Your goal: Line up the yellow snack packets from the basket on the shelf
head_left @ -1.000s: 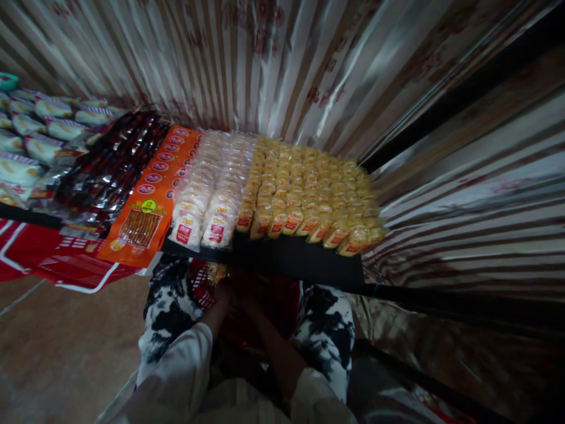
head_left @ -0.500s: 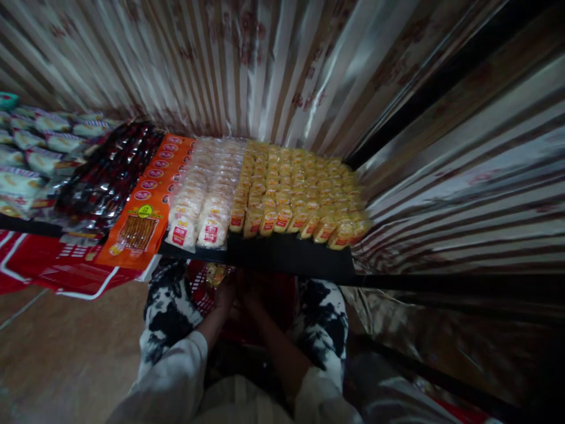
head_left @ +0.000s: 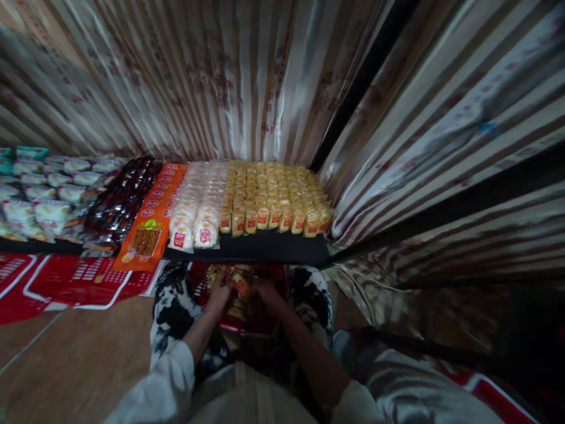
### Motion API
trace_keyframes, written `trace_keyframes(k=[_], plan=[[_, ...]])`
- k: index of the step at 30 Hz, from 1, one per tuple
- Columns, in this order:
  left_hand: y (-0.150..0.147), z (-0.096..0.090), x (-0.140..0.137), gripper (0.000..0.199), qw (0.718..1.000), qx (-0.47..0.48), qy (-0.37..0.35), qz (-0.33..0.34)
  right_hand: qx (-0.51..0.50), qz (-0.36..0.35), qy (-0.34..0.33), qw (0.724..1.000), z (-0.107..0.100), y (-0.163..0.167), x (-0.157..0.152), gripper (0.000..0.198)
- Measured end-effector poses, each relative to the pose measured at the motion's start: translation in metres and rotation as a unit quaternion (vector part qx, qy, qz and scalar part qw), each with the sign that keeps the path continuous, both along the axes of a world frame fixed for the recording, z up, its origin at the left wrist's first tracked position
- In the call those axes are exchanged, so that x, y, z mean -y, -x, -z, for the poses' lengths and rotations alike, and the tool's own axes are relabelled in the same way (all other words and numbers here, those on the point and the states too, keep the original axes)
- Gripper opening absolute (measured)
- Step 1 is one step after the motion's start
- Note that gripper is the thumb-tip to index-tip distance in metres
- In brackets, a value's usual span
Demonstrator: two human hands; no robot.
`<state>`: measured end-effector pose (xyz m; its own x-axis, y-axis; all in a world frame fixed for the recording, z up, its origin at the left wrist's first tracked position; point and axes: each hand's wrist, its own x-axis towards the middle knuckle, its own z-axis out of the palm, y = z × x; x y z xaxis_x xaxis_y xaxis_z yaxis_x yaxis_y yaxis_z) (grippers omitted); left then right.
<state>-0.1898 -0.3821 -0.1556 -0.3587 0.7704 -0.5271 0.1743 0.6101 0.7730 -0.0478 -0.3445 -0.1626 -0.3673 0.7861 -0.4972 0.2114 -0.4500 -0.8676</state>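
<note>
Reaching into a red basket (head_left: 247, 325) half hidden under the shelf (head_left: 265, 250), left hand (head_left: 219, 296) and right hand (head_left: 266, 290) touch blurred yellow packets (head_left: 236, 288), grip unclear.

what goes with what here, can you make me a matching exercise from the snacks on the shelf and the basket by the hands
Things:
1. yellow packets
2. orange packets
3. dark packets
4. red basket

Places:
A. below the shelf edge, between the knees, under both hands
B. right end of the shelf, by the wall
C. left of the orange row
D. just left of the pale round packets

Pairs: 1-B, 2-D, 3-C, 4-A
</note>
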Motion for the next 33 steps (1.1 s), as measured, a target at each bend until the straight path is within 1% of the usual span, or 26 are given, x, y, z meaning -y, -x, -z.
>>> trace_keyframes(k=[2,4,7,11,14,17,19,22,24,25,27,29,33], plan=[[-0.001,-0.013,0.001,0.039,0.997,0.07,-0.014,-0.014,-0.013,-0.01,0.008,1.0,-0.009,-0.008,-0.003,0.029],[-0.002,-0.023,0.003,0.035,0.991,0.13,-0.016,-0.012,-0.021,-0.015,0.015,1.0,-0.017,-0.016,-0.006,0.03],[-0.006,-0.034,0.005,0.029,0.98,0.189,-0.034,-0.041,-0.055,-0.006,0.01,0.998,-0.03,-0.025,-0.009,0.031],[-0.014,-0.049,0.007,0.017,0.969,0.225,-0.035,-0.093,-0.117,0.047,-0.022,0.992,-0.046,-0.035,-0.006,0.044],[-0.023,-0.059,0.007,0.015,0.97,0.219,-0.051,-0.093,-0.138,0.089,-0.061,0.985,-0.053,-0.038,-0.006,0.049],[-0.031,-0.065,0.003,0.024,0.976,0.204,-0.052,-0.054,-0.13,0.152,-0.096,0.975,-0.058,-0.042,-0.011,0.048],[-0.036,-0.068,-0.001,0.032,0.982,0.176,-0.06,-0.002,-0.125,0.178,-0.105,0.97,-0.064,-0.046,-0.016,0.047],[-0.041,-0.074,-0.01,0.035,0.983,0.119,-0.104,0.097,-0.116,0.176,-0.129,0.969,-0.074,-0.052,-0.022,0.043],[-0.045,-0.079,-0.017,0.028,0.977,0.082,-0.126,0.15,-0.107,0.169,-0.159,0.967,-0.082,-0.056,-0.025,0.037],[-0.047,-0.082,-0.02,0.024,0.975,0.07,-0.132,0.165,-0.104,0.166,-0.173,0.965,-0.085,-0.058,-0.026,0.035],[-0.051,-0.086,-0.026,0.024,0.971,0.068,-0.14,0.18,-0.101,0.16,-0.192,0.963,-0.09,-0.061,-0.028,0.032],[-0.056,-0.088,-0.032,0.027,0.967,0.087,-0.153,0.185,-0.101,0.156,-0.199,0.962,-0.092,-0.064,-0.032,0.032],[-0.068,-0.084,-0.045,0.025,0.963,0.103,-0.162,0.191,-0.11,0.177,-0.214,0.954,-0.09,-0.067,-0.039,0.035]])
